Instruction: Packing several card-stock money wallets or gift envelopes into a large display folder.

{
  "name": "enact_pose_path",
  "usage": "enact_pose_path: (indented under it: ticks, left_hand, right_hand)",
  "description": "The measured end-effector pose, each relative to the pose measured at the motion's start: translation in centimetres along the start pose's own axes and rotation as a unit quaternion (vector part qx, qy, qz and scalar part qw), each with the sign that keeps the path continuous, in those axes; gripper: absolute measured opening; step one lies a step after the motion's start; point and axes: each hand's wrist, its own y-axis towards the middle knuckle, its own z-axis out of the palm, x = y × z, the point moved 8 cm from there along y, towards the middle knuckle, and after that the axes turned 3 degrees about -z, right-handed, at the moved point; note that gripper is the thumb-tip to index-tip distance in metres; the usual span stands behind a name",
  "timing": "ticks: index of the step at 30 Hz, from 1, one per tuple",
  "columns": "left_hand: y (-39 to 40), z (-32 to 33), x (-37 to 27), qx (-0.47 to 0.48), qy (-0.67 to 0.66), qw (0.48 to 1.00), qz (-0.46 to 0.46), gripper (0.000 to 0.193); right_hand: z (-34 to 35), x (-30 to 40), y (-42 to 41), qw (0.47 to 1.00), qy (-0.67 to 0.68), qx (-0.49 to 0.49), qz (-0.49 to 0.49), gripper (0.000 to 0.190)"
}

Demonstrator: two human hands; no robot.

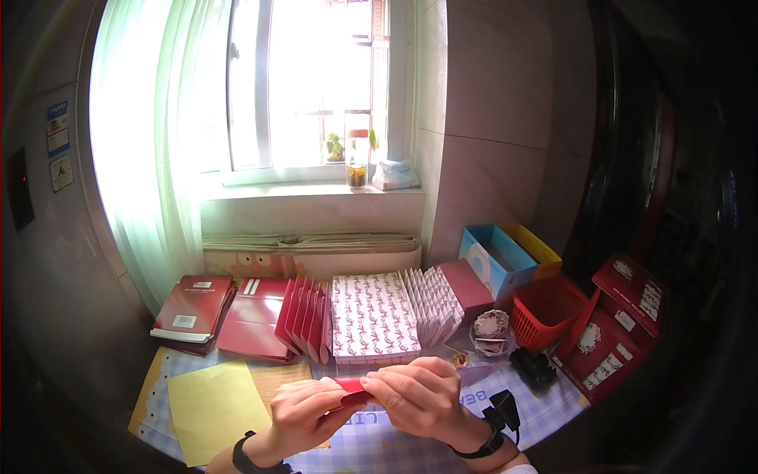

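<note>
A small red paper or card piece is held between both hands above the front of the table. My left hand grips its left end, while the fingertips of my right hand pinch its right end. Fingers cover most of it, so its full shape is hidden. Just beyond the hands is a stack of white wallets with a red pattern. Left of that stack stand several red folded wallets, fanned upright; to its right are patterned white folded pieces in a row.
A yellow sheet lies front left on the checked tablecloth. Stacked red packs and flat red covers stand behind. At right are a clear tub, black object, red basket, blue box and red display box.
</note>
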Motion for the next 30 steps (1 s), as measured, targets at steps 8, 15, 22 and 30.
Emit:
enact_pose_path:
  ticks: [8,15,22,30]
  left_hand:
    - [0.7,-1.8,0.1,-0.048,0.026,0.999,-0.002,0.025]
    - [-0.6,-3.9,8.4,-0.171,-0.082,0.96,-0.208,0.012]
    - [-1.4,-6.3,11.2,-0.265,-0.147,0.925,-0.228,0.008]
    - [-2.0,-6.8,11.8,-0.305,-0.168,0.911,-0.222,0.005]
  right_hand:
    - [0.1,-0.1,-0.2,0.999,0.043,0.009,0.005,0.025]
    - [-2.1,-5.5,-1.4,0.984,-0.078,-0.08,0.141,0.028]
    - [-2.8,-10.1,-3.4,0.948,-0.06,-0.141,0.278,0.029]
    - [2.6,-12.5,-6.2,0.841,0.291,-0.085,0.448,0.043]
